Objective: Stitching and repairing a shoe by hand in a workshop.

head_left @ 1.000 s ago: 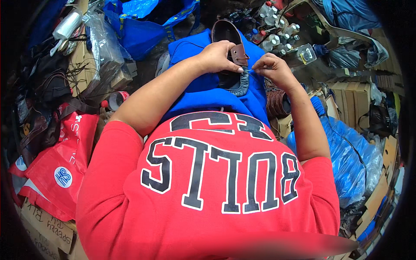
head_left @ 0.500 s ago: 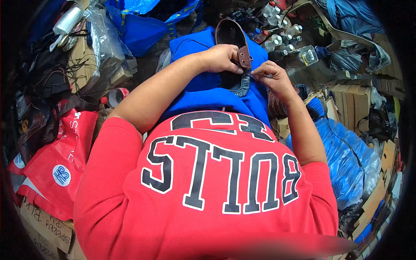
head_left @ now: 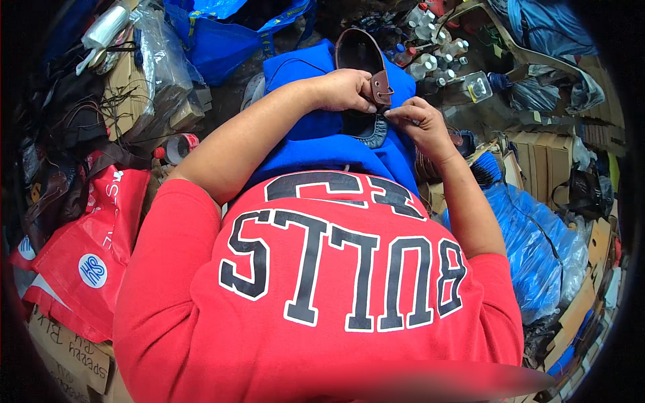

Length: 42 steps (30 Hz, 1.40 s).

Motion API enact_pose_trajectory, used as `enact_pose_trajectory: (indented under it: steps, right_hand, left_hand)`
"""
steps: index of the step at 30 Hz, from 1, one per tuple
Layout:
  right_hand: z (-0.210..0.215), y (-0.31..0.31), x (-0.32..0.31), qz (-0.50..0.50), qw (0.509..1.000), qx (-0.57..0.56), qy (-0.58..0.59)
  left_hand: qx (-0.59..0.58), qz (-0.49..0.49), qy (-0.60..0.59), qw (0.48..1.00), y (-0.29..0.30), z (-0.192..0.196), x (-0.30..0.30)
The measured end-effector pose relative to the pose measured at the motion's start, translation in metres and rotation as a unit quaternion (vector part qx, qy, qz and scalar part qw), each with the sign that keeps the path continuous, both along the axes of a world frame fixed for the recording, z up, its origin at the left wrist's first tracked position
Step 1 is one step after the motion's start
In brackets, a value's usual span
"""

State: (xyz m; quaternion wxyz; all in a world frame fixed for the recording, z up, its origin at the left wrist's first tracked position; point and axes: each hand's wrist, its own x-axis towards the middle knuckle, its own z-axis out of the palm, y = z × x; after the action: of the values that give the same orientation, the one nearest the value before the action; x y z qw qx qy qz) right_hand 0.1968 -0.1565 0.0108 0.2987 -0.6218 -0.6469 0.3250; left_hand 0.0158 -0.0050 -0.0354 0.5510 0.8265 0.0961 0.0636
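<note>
A brown leather shoe [head_left: 380, 84] with a dark inside and metal eyelets lies over the blue cloth on my lap. Its black gathered end [head_left: 373, 137] points towards me. My left hand [head_left: 344, 90] is closed on its left side, thumb and fingers pinching near the eyelet flap. At the right edge of the shoe, the fingertips of my right hand [head_left: 418, 123] are pinched together beside the black gathers. Whatever they hold is too small to make out. The blue cloth [head_left: 306, 138] spreads under the shoe and both wrists.
Several plastic bottles [head_left: 440, 64] stand beyond my right hand. A blue bag [head_left: 225, 50] is at the far left, a red bag [head_left: 94, 248] at the near left. Blue plastic wrapping [head_left: 531, 248] and cardboard [head_left: 537, 154] crowd the right side.
My right hand has shifted slightly left, its fingertips now nearer the shoe's edge. The left hand keeps its grip, and the shoe has barely moved.
</note>
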Motion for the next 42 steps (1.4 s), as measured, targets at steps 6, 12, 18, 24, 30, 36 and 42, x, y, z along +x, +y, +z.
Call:
enact_pose_trajectory:
  steps: [6,12,18,24,30,36,42]
  right_hand:
    - [0.021,-0.007,-0.018,0.004,0.986,0.050,-0.159]
    - [0.049,0.001,-0.047,0.089,0.898,0.060,-0.427]
    - [0.047,0.021,-0.052,0.156,0.852,0.033,-0.498]
    - [0.018,0.025,-0.029,0.067,0.968,0.002,-0.241]
    - [-0.001,0.005,-0.012,-0.047,0.998,-0.037,0.028]
    - [0.018,-0.026,0.039,-0.095,0.828,-0.067,0.548]
    - [0.048,-0.055,0.085,-0.067,0.800,0.042,0.594]
  left_hand:
    - [0.043,-0.029,0.014,0.999,0.000,0.009,-0.001]
    - [0.094,-0.033,0.052,0.994,-0.005,0.026,-0.007]
    - [0.180,0.007,-0.009,0.984,-0.006,0.021,-0.004]
    - [0.152,0.048,-0.008,0.987,0.001,0.015,-0.006]
    - [0.245,0.236,0.005,0.940,-0.034,0.050,-0.032]
    - [0.297,0.138,-0.033,0.944,-0.046,0.037,-0.064]
    - [0.267,0.233,-0.018,0.935,-0.015,0.057,-0.092]
